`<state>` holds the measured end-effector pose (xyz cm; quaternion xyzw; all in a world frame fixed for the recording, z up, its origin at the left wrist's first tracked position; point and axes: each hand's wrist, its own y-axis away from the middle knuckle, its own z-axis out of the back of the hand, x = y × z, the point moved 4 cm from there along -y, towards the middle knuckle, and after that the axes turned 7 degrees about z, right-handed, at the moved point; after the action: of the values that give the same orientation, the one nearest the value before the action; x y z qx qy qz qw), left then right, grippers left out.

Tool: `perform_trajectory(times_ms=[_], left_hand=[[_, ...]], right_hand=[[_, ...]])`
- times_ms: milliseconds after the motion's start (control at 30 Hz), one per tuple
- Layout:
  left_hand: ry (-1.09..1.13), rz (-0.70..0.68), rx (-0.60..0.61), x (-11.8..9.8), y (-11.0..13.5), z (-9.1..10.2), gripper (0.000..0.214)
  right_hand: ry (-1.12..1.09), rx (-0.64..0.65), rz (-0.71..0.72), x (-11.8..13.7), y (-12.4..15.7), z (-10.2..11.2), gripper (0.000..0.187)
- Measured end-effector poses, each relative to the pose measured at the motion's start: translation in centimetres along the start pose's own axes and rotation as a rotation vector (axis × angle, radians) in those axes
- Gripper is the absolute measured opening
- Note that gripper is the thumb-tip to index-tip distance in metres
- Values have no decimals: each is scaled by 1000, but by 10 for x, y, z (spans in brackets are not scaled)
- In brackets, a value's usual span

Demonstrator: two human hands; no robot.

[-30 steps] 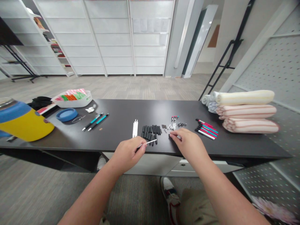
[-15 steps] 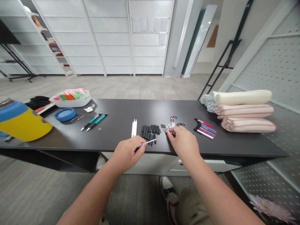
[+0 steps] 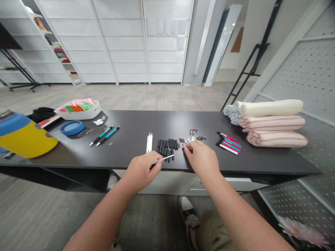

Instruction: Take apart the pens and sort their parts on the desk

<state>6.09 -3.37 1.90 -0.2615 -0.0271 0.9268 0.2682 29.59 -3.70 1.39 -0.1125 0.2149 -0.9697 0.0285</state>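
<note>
My left hand is closed on a thin white pen refill, whose tip points right over the front of the table. My right hand is pinched at the fingertips beside a group of small clear and silvery parts; what it holds, if anything, is too small to make out. Black pen grips lie in rows between the two hands. Several more white refills lie side by side just beyond my left hand. Small dark parts sit past my right hand, near short colour-tipped pieces.
Coloured pen barrels lie at the right, before rolled towels. Two teal pens are on the left, near a blue round lid, a white basket and a yellow-blue object. The dark table's front edge runs under my wrists.
My right hand has shifted slightly left, toward the refill, with its fingertips still pinched. My left hand keeps the refill in nearly the same place.
</note>
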Motion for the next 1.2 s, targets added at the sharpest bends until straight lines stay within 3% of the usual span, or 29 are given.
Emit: perform_trajectory(times_ms=[133, 267, 467, 633, 800, 967, 1200], left_hand=[[-10, -8, -2, 0, 0, -1, 24], [-9, 6, 3, 0, 0, -1, 23], [1, -4, 0, 1, 0, -1, 23], [2, -10, -5, 3, 1, -2, 23], [19, -47, 6, 1, 2, -1, 22], [48, -65, 12, 0, 1, 0, 22], [98, 3, -63, 8, 0, 10, 24]], right_hand=[[6, 2, -34, 1, -3, -2, 22], [-85, 15, 38, 4, -3, -5, 19], [-403, -34, 136, 5, 1, 9, 19], [-727, 90, 256, 19, 8, 19, 22], [-778, 184, 308, 33, 11, 15, 13], [-831, 190, 190, 24, 9, 14, 17], [-965, 74, -53, -5, 7, 10, 31]])
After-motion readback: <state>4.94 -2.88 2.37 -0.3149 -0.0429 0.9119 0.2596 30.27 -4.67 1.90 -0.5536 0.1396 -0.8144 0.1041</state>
